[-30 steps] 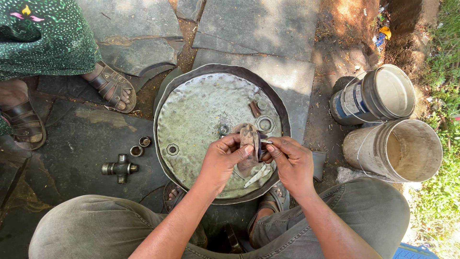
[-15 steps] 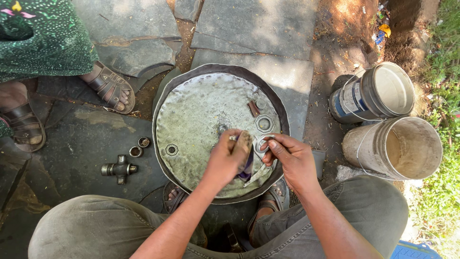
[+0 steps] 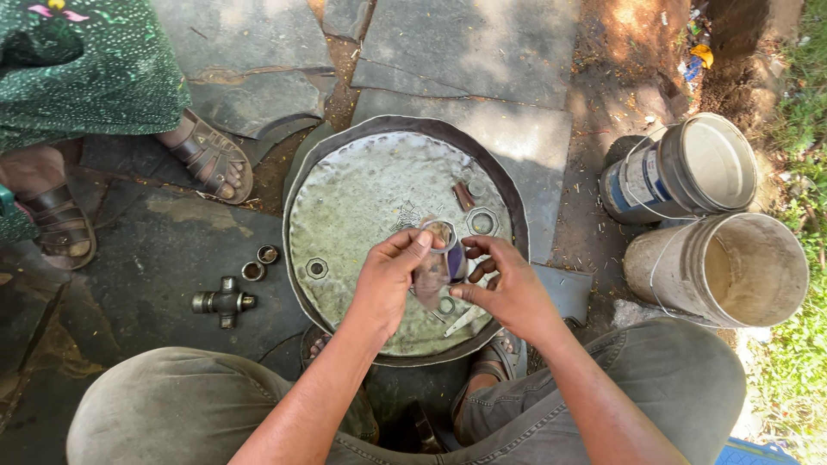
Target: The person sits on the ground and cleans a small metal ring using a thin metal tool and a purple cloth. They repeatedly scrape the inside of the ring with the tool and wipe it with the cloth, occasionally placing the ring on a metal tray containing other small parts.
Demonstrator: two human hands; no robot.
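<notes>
Ring-shaped metal part (image 3: 439, 234), round and pale with a grubby cloth-like strip (image 3: 428, 280) hanging below it, is held up between both hands over the near half of the large round dented metal tray (image 3: 362, 198). Left hand (image 3: 388, 280) is closed on the part, thumb and forefinger pinching its upper rim. Right hand (image 3: 508, 288) is closed on its right side, fingertips curled in around the edge. Compared with half a second ago, the hands have lifted from near the tray floor and the ring now faces the camera, open side up; my reading is that the part has been raised for inspection or wiping rather than set down.

Nearest the camera are the person's olive-green trouser knees (image 3: 172, 405), either side of the tray's near edge.

On the tray, a small hexagonal nut (image 3: 316, 268) lies toward the left edge, a larger hexagonal nut (image 3: 481, 223) toward the right edge, with a short rusty brown pin (image 3: 463, 196) just beyond it.

Off the tray's left edge, on dark stone paving (image 3: 155, 258), lie a steel cross-shaped joint (image 3: 223, 302) and two small round bearing cups (image 3: 259, 263), close together.

Right of the tray stand two worn plastic buckets (image 3: 724, 267), touching. At the far left, another person's sandalled foot (image 3: 211, 159).
</notes>
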